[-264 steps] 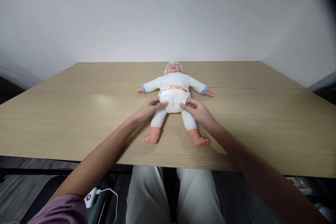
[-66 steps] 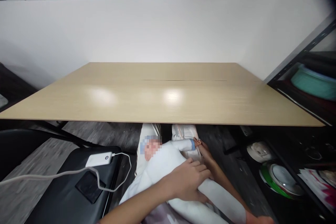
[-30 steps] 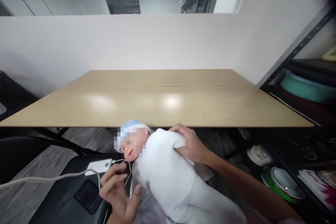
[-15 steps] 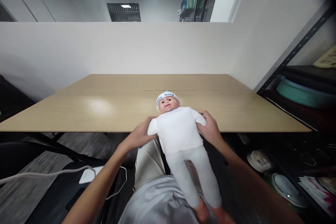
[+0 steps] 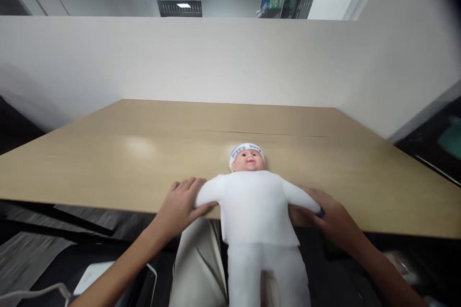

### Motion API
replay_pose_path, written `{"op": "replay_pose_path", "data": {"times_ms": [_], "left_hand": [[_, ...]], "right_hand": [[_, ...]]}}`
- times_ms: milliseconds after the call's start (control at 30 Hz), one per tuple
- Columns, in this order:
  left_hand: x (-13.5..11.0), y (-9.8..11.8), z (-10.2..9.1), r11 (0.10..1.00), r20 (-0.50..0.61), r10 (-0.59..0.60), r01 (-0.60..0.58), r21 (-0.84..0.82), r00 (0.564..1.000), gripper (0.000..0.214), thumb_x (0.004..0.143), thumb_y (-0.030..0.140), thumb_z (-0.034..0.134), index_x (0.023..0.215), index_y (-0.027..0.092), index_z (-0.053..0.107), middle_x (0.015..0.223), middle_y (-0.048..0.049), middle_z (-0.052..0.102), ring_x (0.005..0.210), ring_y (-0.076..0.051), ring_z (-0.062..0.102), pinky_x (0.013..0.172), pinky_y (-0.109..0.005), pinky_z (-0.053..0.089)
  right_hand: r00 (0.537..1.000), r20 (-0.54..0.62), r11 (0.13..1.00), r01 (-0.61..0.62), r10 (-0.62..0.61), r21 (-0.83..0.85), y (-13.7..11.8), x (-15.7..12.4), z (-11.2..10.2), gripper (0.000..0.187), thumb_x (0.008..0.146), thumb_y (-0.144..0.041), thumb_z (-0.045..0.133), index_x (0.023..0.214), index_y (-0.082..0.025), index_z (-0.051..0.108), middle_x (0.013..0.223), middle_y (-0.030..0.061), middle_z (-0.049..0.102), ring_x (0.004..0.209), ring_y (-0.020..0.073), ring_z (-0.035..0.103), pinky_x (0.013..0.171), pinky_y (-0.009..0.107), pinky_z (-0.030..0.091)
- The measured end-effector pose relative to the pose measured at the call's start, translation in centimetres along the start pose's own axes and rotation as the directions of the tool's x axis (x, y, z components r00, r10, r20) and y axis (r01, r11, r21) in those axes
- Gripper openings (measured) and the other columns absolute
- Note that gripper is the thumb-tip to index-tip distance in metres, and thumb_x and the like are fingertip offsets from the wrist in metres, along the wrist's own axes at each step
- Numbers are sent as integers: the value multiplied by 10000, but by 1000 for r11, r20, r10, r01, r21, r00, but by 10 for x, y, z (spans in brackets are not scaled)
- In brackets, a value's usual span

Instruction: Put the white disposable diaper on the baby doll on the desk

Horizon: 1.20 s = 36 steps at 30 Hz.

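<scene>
At six o'clock on counter (image 5: 108,172), doll (image 5: 260,230): our left hand (image 5: 182,204), right hand (image 5: 329,211) clamped on sleeves (image 5: 211,191); likely light, soft; chest (image 5: 255,199) grips surer.

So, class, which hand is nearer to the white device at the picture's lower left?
Left. The left hand, holding one arm of the doll, is above and right of the device in the picture; the right hand, at the doll's other arm, is farther right.
</scene>
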<state>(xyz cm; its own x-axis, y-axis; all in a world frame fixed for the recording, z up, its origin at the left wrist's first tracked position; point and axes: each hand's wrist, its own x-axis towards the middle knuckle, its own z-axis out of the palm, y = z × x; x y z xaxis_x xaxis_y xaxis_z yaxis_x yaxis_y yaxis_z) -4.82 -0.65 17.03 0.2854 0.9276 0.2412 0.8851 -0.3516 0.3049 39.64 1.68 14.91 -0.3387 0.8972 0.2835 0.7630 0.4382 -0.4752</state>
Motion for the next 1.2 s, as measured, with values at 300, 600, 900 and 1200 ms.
{"op": "replay_pose_path", "data": {"times_ms": [300, 600, 900, 1200], "left_hand": [[95, -70, 20, 988, -30, 149, -147, 54, 988, 534, 973, 675, 582, 1254, 222, 618, 1097, -85, 733, 1011, -302, 674, 904, -456, 457], [213, -119, 39, 992, -158, 98, -85, 89, 982, 416, 878, 570, 680, 1088, 213, 642, 981, -80, 740, 946, -318, 672, 881, -444, 476], [275, -154, 58, 977, -394, -129, 185, 107, 910, 494, 974, 578, 603, 1319, 226, 602, 1282, -135, 692, 1155, -364, 597, 969, -468, 424], [282, -169, 55, 957, -349, -245, 284, 65, 904, 437, 980, 481, 630, 1357, 259, 621, 1239, -142, 700, 1163, -383, 587, 930, -469, 440]], "right_hand": [[991, 122, 992, 34, -50, 124, 47, 103, 11, 445, 987, -551, 590, 1322, -264, 642, 1281, 112, 732, 1121, 338, 693, 946, 461, 565], [991, 11, 991, 130, -130, 36, 92, 230, 40, 369, 952, -459, 601, 1245, -237, 641, 1188, 96, 734, 1045, 314, 691, 899, 431, 542], [959, -221, 975, 141, -177, -170, 129, 312, 60, 449, 955, -482, 580, 1282, -184, 659, 1184, 141, 727, 1069, 344, 644, 971, 481, 483], [967, -252, 982, -5, -43, -189, 145, 313, 63, 584, 984, -591, 534, 1419, -217, 646, 1314, 124, 734, 1192, 366, 624, 1049, 514, 448]]}}
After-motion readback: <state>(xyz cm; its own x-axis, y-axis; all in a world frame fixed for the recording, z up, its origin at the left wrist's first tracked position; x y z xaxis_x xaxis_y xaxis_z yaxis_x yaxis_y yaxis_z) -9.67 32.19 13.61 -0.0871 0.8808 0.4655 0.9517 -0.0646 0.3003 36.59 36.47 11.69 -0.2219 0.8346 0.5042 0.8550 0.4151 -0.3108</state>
